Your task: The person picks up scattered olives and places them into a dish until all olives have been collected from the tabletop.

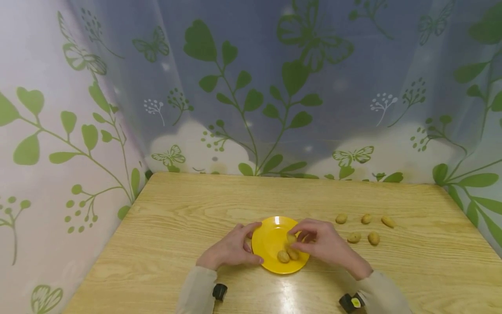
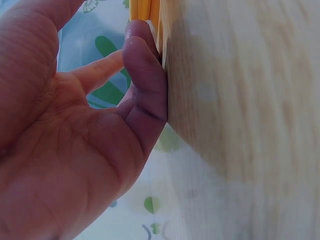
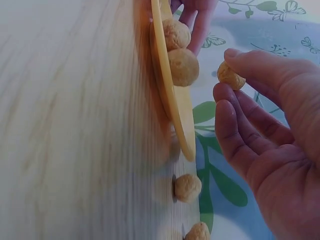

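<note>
A yellow plate [image 1: 268,240] lies on the wooden table, with two small tan potatoes [image 1: 283,256] on its near right part. My left hand [image 1: 232,249] holds the plate's left rim, thumb at the near side and fingers at the far side. In the left wrist view its curled fingers rest at the table by the yellow rim [image 2: 142,9]. Over the plate's right side, my right hand [image 1: 325,242] pinches another small potato [image 3: 231,76] between thumb and fingertips. The right wrist view shows this potato held apart from the two on the plate [image 3: 185,135].
Right of the plate, several more small potatoes [image 1: 354,237] lie in two loose rows on the wooden table [image 1: 188,205]. A curtain [image 1: 251,87] with green leaves and butterflies hangs behind the table and along its sides. Dark devices [image 1: 220,291] sit at both wrists.
</note>
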Motion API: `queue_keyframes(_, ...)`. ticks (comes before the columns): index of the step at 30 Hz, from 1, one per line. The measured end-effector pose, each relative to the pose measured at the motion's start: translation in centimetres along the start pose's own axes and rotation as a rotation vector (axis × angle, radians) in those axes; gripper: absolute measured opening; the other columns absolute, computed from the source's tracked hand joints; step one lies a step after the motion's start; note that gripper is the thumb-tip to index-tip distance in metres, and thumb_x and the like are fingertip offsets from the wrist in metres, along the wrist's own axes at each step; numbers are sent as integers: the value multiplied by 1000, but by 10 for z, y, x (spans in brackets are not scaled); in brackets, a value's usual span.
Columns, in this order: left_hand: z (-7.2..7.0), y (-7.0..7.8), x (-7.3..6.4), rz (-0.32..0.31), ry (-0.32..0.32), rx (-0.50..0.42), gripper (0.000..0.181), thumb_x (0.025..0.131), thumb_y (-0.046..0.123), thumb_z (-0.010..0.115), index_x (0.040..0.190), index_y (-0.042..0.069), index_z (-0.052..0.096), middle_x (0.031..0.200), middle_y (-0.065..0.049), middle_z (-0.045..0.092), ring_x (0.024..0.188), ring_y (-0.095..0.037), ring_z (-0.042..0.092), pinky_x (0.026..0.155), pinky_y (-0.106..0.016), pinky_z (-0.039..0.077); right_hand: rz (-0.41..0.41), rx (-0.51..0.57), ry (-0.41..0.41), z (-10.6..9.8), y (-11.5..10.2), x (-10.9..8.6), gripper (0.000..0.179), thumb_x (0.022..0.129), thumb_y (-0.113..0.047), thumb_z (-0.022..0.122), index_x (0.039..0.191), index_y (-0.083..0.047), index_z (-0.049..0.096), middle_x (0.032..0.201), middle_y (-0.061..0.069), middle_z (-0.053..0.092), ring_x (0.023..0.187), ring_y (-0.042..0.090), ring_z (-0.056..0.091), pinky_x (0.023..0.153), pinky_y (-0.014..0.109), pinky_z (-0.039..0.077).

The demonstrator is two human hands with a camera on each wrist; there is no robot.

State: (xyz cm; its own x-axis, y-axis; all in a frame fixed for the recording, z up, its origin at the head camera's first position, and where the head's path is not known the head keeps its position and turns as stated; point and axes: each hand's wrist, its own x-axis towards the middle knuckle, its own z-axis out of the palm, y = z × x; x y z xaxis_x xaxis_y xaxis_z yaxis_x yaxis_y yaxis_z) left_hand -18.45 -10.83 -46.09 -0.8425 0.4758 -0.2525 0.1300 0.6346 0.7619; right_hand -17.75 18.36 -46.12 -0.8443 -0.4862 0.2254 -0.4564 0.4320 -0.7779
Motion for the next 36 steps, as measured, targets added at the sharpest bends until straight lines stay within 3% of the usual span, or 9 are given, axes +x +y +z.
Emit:
queue_keyframes(24,-1,0,0,-4,2,-1,96,78,31,89,158,22,37,128,-9,48,84,-10,63,76,-23,53,-33,35,-59,21,-6,19,22,86,-22,84,106,-17,77,97,-1,73,83,5,68,72,26,60)
queue_keyframes(36,0,0,-1,-4,5,-9,96,78,29,90,158,22,38,127,-10,48,83,-11,64,74,-23,53,12,13,-121,30,-4,23,19,85,-23,84,103,-20,77,91,-6,72,81,7,66,72,24,56)
